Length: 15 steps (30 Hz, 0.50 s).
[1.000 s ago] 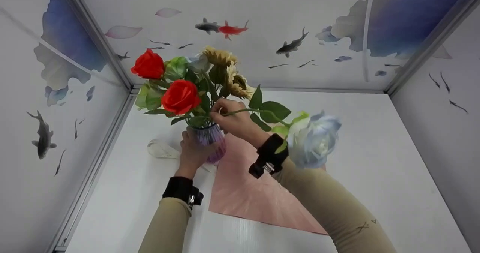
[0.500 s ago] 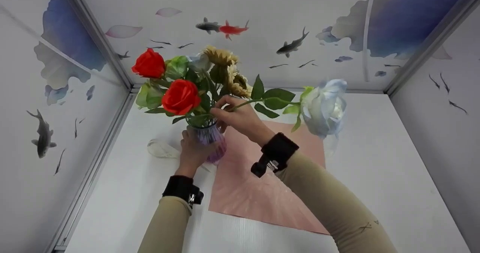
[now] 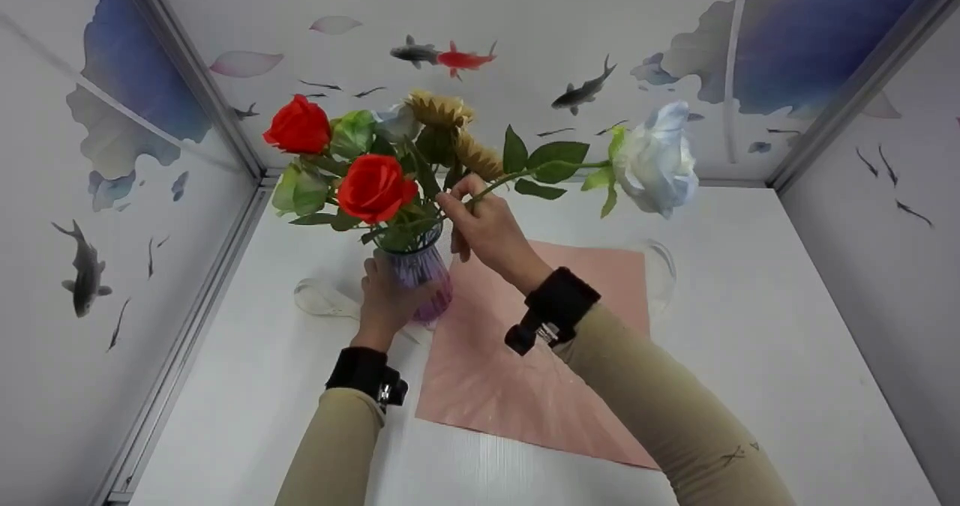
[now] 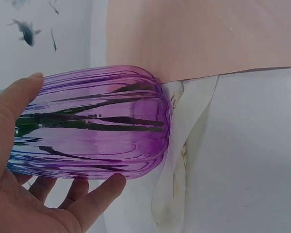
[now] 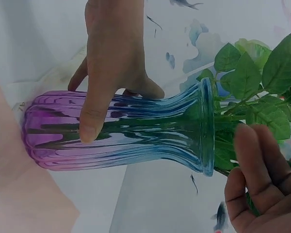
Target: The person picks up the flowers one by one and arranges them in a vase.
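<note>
A glass vase (image 3: 429, 292), purple at the base and blue at the rim, holds several artificial flowers. Among them are a red rose (image 3: 298, 125), another red rose (image 3: 373, 189) and yellow sunflowers (image 3: 439, 109). My left hand (image 3: 386, 300) grips the vase's body, fingers and thumb around it; dark stems show through the glass (image 4: 97, 121) in the left wrist view. Just above the rim, my right hand (image 3: 491, 229) pinches the stem of a pale blue rose (image 3: 656, 161), whose bloom leans out to the right. In the right wrist view my right fingers (image 5: 254, 160) are beside the leaves at the mouth.
A pink sheet of paper (image 3: 525, 356) lies on the white table (image 3: 480, 468), right of the vase. White ribbon (image 3: 322, 300) lies left of the vase, and another ribbon loop (image 3: 661, 277) lies by the paper's right edge. Printed walls (image 3: 510, 131) enclose the table.
The pale blue rose's bloom has swung upward from over the right forearm. My right hand has risen slightly with its stem, and the front red rose shifted a little right. My left hand stays put.
</note>
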Tool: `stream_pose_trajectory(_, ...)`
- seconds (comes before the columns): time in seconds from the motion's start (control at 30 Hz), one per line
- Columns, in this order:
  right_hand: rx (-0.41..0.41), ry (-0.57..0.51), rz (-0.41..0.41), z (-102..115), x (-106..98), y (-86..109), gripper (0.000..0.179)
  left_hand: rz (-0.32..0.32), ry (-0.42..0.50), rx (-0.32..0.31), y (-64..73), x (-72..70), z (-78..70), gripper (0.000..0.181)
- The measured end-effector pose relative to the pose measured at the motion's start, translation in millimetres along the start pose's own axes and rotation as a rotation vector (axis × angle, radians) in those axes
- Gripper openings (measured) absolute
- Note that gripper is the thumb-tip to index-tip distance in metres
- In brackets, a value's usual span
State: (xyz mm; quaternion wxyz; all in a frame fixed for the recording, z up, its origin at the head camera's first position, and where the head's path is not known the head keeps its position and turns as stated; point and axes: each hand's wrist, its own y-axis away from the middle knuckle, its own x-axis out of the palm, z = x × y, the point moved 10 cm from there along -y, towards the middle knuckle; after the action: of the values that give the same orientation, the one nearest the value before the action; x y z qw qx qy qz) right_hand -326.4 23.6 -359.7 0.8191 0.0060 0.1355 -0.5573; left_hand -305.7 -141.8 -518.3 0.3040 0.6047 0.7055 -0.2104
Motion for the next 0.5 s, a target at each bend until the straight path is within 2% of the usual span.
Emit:
stream_pose_trajectory(0.07,-0.008,-0.015,-0.009,2,-2,-0.8,0.023,0.002,0.006,-0.011,-1.0,0.4,0.5,0.104)
stream_pose_trajectory(0.3,-0.056,-0.211,0.021,7,-6,0.9,0.023,0.016,-0.002,-0.038,-3.6,2.1,0.0,0.107)
stream_pose_trajectory(0.5,-0.142,-0.240,-0.046,18,-19,1.5,0.023,0.014,0.007,-0.060,-2.7,1.9,-1.5,0.107)
